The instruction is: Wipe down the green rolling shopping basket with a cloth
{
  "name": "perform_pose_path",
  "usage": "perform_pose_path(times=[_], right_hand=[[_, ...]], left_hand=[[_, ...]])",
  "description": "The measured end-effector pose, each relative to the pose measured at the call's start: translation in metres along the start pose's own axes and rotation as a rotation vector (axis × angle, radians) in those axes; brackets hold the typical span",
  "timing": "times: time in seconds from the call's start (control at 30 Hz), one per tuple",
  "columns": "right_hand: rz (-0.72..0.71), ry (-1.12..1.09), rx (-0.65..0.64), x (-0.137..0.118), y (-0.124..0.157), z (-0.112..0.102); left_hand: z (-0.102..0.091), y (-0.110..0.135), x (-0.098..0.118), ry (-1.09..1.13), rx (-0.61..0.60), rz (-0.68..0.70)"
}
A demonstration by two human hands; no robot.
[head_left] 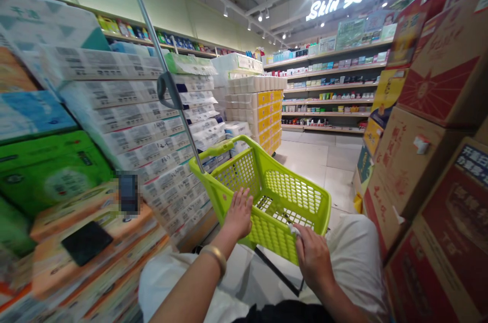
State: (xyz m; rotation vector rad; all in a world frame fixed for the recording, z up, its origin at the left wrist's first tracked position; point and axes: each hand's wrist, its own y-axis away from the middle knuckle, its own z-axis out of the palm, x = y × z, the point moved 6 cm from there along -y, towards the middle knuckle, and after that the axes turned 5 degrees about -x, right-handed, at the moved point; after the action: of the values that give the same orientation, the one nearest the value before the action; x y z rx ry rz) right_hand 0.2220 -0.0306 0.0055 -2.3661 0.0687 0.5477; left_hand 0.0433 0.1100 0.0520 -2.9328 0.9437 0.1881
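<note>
Basket: lime-green plastic mesh shopping basket (305,193), straight ahead of both hands, betw. knees in white fabric; tilted, open top toward the person.
Axis: long axis runs near-right to far-left, w/ grey metal pull handle (168,76) rising from far-left end.
Left hand (238,214): lies flat on near-left rim, fingers spread, not gripping; gold bangle (215,257) on wrist.
Right hand (314,257): at near-right wall, fingers curled, pinching small white scrap (294,230) against mesh; cloth or paper, can't tell.
Nearer: both touch basket; left reaches further in.
Surrounds: stacked tissue packs (145,130) left, red-print cardboard cartons (427,160) right.
</note>
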Motion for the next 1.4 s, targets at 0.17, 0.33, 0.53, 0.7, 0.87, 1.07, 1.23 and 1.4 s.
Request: perform_pose_path(times=[0.17,0.33,0.53,0.7,0.87,1.07,1.23,1.4], right_hand=[[-0.032,-0.023,0.016,-0.010,0.002,-0.002],[-0.003,-0.024,0.005,-0.006,0.001,-0.008],[0.034,-0.007,0.043,0.008,0.002,-0.015],[0.032,-0.022,0.066,0.008,0.000,-0.014],[-0.030,-0.096,0.035,-0.013,-0.001,-0.004],[-0.085,-0.352,-0.025,-0.044,-0.004,0.015],[-0.102,-0.510,-0.052,-0.044,-0.019,0.013],[0.015,-0.486,0.112,-0.027,-0.044,-0.016]], left_hand=[[-0.001,0.002,-0.004,0.000,-0.003,0.003],[-0.001,0.004,0.003,0.011,0.004,0.009],[-0.004,-0.001,0.020,0.044,-0.010,0.038],[-0.005,-0.015,0.021,0.061,-0.001,0.042],[-0.008,-0.024,0.002,0.046,0.036,-0.031],[-0.009,-0.017,-0.028,0.155,0.026,-0.205],[0.003,0.021,0.001,0.408,0.131,0.021],[0.019,0.054,0.035,0.393,0.144,0.141]])
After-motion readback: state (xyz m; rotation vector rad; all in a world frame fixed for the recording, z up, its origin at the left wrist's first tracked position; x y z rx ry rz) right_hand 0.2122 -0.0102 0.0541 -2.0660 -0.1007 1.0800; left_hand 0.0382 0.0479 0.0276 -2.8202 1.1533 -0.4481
